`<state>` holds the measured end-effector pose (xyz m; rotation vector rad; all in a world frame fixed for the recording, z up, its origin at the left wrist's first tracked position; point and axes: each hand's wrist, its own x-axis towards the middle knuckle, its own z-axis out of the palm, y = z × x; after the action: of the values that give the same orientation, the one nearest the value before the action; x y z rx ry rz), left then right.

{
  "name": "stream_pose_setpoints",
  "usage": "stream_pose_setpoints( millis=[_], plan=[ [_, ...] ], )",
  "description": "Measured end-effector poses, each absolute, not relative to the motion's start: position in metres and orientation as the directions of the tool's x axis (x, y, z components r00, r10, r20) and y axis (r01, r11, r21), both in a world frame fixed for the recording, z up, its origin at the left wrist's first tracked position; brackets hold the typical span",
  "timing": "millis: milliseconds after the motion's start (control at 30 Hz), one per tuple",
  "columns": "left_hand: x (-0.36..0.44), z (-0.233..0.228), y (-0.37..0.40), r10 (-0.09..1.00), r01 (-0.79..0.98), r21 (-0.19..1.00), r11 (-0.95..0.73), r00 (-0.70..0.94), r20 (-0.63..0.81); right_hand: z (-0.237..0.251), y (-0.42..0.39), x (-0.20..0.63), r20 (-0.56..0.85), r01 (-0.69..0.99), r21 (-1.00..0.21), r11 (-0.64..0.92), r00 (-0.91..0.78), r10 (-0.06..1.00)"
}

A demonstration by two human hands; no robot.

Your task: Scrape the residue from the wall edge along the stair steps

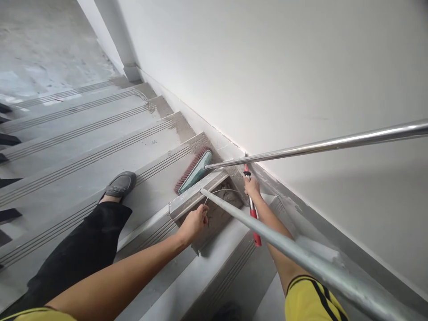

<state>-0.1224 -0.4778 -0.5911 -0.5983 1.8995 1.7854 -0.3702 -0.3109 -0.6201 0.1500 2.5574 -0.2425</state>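
Observation:
My left hand (194, 225) is closed on the thin wire bail of a metal dustpan (219, 223), which rests tilted on the steps with dirt inside. Gripped in my right hand (252, 187) is a long scraper (253, 214) with red and silver parts, its tip at the foot of the wall. A broom (195, 171) with a green head and reddish-brown bristles lies on the step just beyond the dustpan; its shiny pole slants off to the right. The dustpan's grey pole (267, 229) runs toward me, passing over my right forearm.
A white wall (284, 80) with a grey skirting (334, 232) borders the stairs on the right. Dust and grit (185, 129) lie at the steps' wall ends. My shoe (122, 183) stands on a step at left. Dark railing posts (10, 216) line the left edge.

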Motion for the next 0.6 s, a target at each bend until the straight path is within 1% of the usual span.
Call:
stream_pose_setpoints(
  millis=[67, 133, 200, 267, 333, 467, 533, 600],
  plan=[
    [-0.116, -0.590, -0.479, 0.020, -0.598, 0.793, 0.117, -0.797, -0.603, -0.639, -0.336, -0.382, -0.559, 0.166, -0.194, 0.967, -0.829, 0.030],
    [-0.114, -0.588, -0.479, 0.042, -0.605, 0.785, 0.131, -0.788, -0.614, -0.653, -0.360, -0.390, -0.552, 0.131, -0.223, 0.966, -0.834, -0.014],
    [-0.115, -0.587, -0.480, 0.054, -0.628, 0.768, 0.123, -0.769, -0.637, -0.658, -0.371, -0.393, -0.543, 0.092, -0.249, 0.964, -0.837, -0.061],
    [-0.119, -0.585, -0.482, 0.052, -0.662, 0.740, 0.116, -0.740, -0.670, -0.651, -0.358, -0.386, -0.546, 0.099, -0.276, 0.956, -0.835, -0.071],
    [-0.124, -0.581, -0.485, 0.041, -0.700, 0.704, 0.117, -0.705, -0.708, -0.634, -0.322, -0.372, -0.544, 0.143, -0.261, 0.955, -0.838, -0.023],
    [-0.132, -0.571, -0.493, 0.034, -0.725, 0.657, 0.208, -0.666, -0.745, -0.602, -0.247, -0.339, -0.455, 0.194, -0.077, 0.978, -0.880, 0.138],
    [-0.133, -0.569, -0.496, 0.053, -0.718, 0.644, 0.264, -0.656, -0.753, -0.606, -0.245, -0.337, -0.430, 0.177, -0.044, 0.983, -0.892, 0.141],
    [-0.132, -0.570, -0.497, 0.080, -0.709, 0.640, 0.295, -0.649, -0.756, -0.624, -0.273, -0.348, -0.450, 0.153, -0.097, 0.983, -0.888, 0.094]
  ],
)
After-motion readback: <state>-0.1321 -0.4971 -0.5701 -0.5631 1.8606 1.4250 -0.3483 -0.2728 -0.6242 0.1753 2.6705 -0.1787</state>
